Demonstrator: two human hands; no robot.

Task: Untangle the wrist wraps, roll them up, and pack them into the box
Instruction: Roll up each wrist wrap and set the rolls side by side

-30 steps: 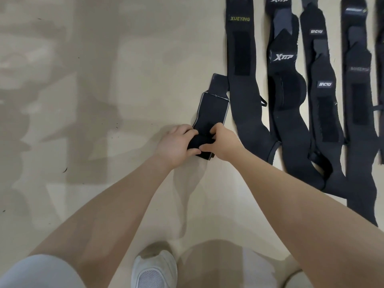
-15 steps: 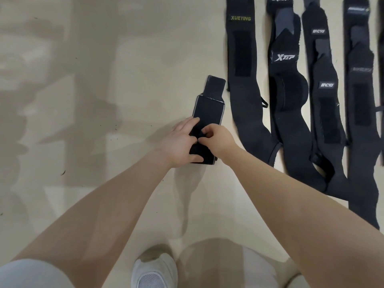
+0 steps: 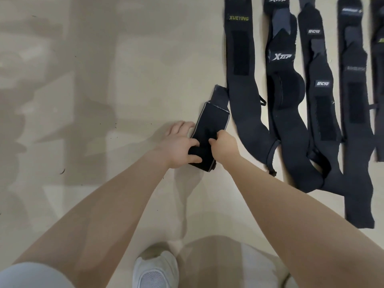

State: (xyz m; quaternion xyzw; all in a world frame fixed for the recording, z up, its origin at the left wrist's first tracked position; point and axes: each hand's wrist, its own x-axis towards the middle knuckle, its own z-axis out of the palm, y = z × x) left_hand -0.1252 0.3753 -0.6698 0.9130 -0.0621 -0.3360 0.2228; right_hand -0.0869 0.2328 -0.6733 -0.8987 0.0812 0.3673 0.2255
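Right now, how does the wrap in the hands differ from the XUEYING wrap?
The held wrap is partly rolled at its near end; the XUEYING wrap lies flat at full length. The left hand and right hand grip the held wrap; nothing touches the XUEYING wrap, which alone shows yellow lettering. Both are black and on the floor.

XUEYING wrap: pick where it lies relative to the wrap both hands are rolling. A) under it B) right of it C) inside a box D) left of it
B: the XUEYING wrap lies flat on the floor just right of the partly rolled wrap that the left hand and right hand grip.
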